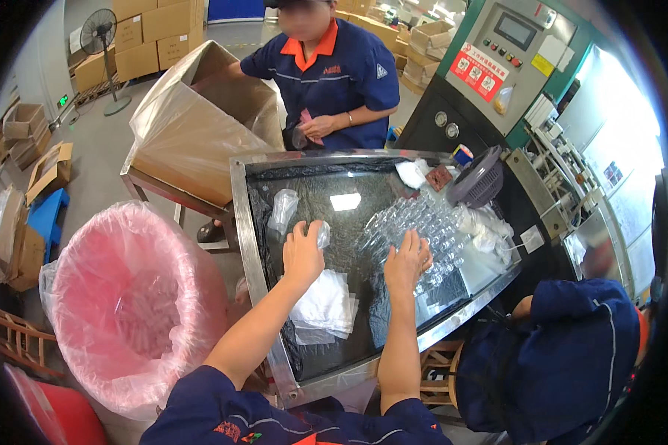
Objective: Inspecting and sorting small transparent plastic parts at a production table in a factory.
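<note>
My left hand (303, 251) lies on the dark table top and grips a small clear plastic piece (323, 233) between thumb and fingers. My right hand (407, 258) rests, fingers spread, at the near edge of a heap of clear plastic pieces (416, 222) and holds nothing that I can see. Between my forearms lies a stack of thin clear bags (325, 304). Another clear bag (283, 208) lies crumpled beyond my left hand.
The steel-rimmed table (241, 222) has a dark basket (479, 178) at its far right. A pink-lined bin (130, 297) stands at left, a bag-lined carton (200, 122) beyond. One person in blue stands opposite, another sits at right (564, 356), by a machine panel (497, 59).
</note>
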A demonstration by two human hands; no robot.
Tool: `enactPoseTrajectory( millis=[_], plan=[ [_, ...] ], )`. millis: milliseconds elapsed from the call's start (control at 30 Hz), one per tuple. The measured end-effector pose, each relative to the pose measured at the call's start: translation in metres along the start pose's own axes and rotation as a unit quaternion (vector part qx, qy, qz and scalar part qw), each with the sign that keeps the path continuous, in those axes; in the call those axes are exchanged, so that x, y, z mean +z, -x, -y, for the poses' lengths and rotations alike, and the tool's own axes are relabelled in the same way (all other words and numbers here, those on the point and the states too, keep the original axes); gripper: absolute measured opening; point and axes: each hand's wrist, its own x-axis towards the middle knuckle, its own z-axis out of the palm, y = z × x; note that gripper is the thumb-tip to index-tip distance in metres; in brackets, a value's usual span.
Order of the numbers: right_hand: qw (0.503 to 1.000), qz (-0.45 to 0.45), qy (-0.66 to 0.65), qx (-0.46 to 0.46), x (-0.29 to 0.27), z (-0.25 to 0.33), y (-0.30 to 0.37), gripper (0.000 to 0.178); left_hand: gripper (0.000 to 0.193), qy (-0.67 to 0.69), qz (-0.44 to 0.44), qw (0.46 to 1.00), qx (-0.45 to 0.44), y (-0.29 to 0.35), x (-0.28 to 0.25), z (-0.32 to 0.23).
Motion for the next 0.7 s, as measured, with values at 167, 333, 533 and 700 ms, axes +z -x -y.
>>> enactPoseTrajectory(
  millis=[167, 333, 533, 700],
  plan=[
    [0.996, -0.052, -0.059, -0.029, -0.003, 0.004, 0.002, 0.031, 0.033, -0.069, 0.048, 0.990, 0.108, 0.005, -0.001, 0.012],
    [0.979, -0.059, -0.154, -0.120, 0.005, 0.003, -0.005, 0.025, 0.034, -0.129, 0.027, 0.989, 0.072, 0.002, 0.002, 0.012],
    [0.955, -0.091, -0.259, -0.115, 0.005, 0.004, 0.001, 0.023, 0.035, -0.046, -0.147, 0.974, 0.167, 0.007, -0.019, -0.023],
    [0.937, -0.027, -0.345, -0.039, -0.004, 0.009, 0.002, 0.020, 0.038, 0.092, 0.183, 0.977, 0.053, 0.035, 0.002, -0.018]
  ],
)
